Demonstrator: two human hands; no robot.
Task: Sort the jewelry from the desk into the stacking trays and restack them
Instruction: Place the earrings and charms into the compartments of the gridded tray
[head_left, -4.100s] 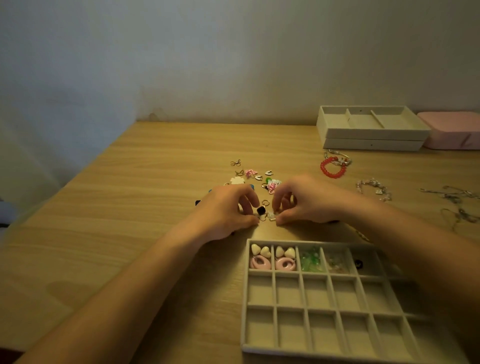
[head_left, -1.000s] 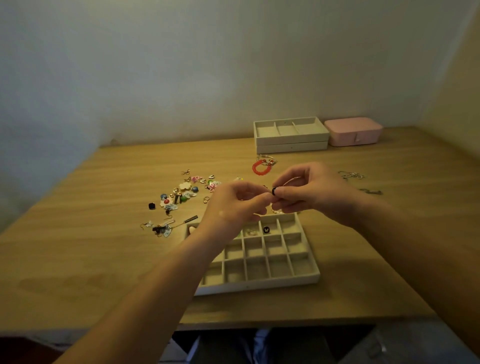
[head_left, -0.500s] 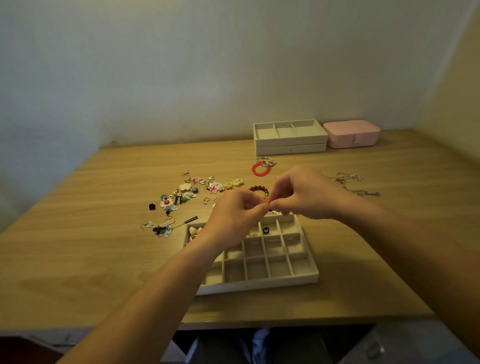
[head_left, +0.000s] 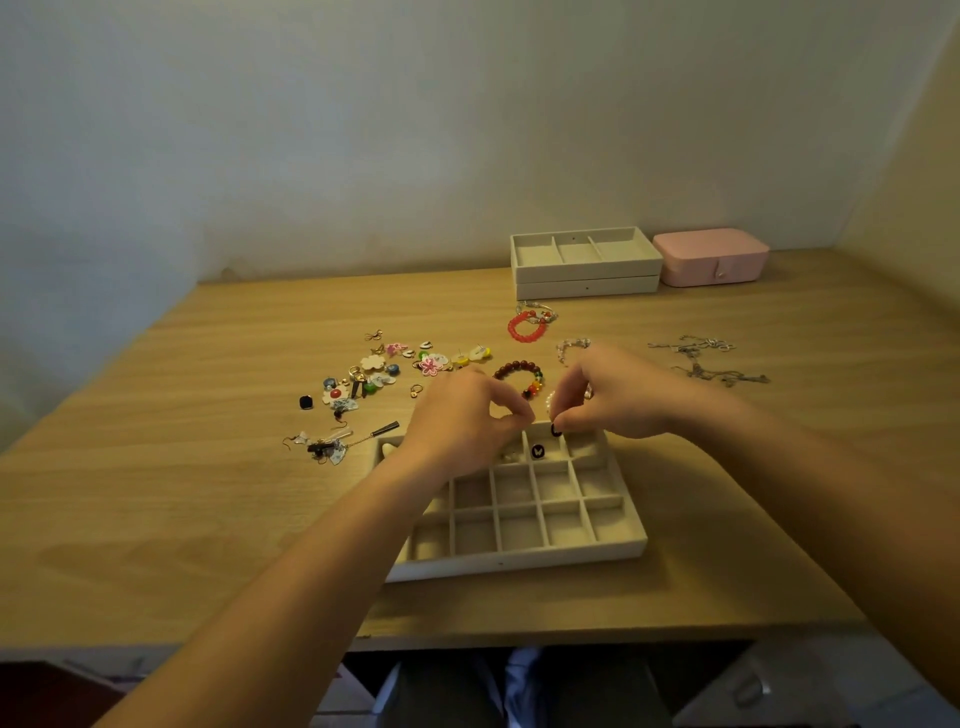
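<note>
head: black stud (head_left: 556, 429) in right hand (head_left: 613, 396)

Gridded tray (head_left: 519, 561) sits near the desk's (head_left: 208, 493) front edge. Behind it, left — loose earrings (head_left: 374, 364); directly behind, bracelets (head_left: 517, 366); right, chains (head_left: 691, 347). Stacked trays (head_left: 587, 275) stand at the back — lidded case (head_left: 710, 257) just beside, right.

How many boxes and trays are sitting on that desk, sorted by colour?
Cream trays: 3 (grid tray in front, upper stacked tray and lower stacked tray at the back)
Pink box: 1
Total: 4
</note>
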